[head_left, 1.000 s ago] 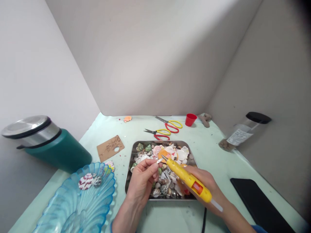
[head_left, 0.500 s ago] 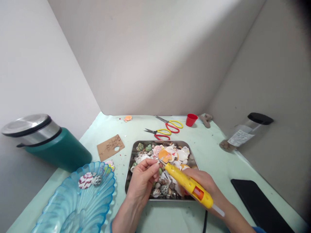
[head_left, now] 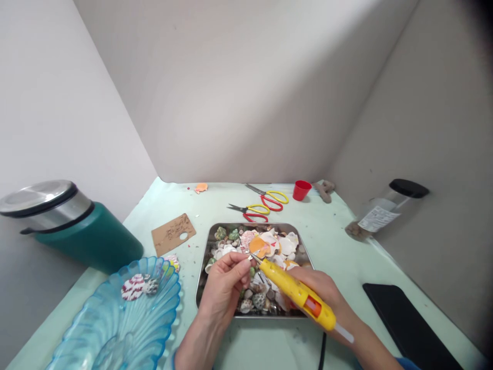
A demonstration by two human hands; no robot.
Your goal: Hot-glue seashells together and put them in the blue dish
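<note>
My left hand [head_left: 223, 282] is closed in a pinch over the metal tray [head_left: 309, 246], holding a tiny pale, shiny piece [head_left: 249, 256] whose kind I cannot make out. My right hand [head_left: 322, 285] is wrapped round a yellow hot glue gun [head_left: 296, 294]. Its metal nozzle points left and meets or nearly meets the tiny piece; contact is too small to tell. A clear glue stick [head_left: 344, 333] sticks out of the gun's rear. Under both hands, the tray holds many seashells, among them an orange shell [head_left: 259, 247] and speckled snail shells [head_left: 259, 300].
Left stand a blue scalloped dish [head_left: 115, 313] with shells, a brown card [head_left: 173, 234] and a green bottle [head_left: 92, 239]. Behind the tray lie two pairs of scissors [head_left: 254, 209] and a red cup [head_left: 302, 190]. Right are a clear jar [head_left: 379, 216] and a black flat object [head_left: 408, 324].
The whole view has shifted slightly. My hands keep nearly the same pose, with the glue gun's nozzle still at the tiny piece.
</note>
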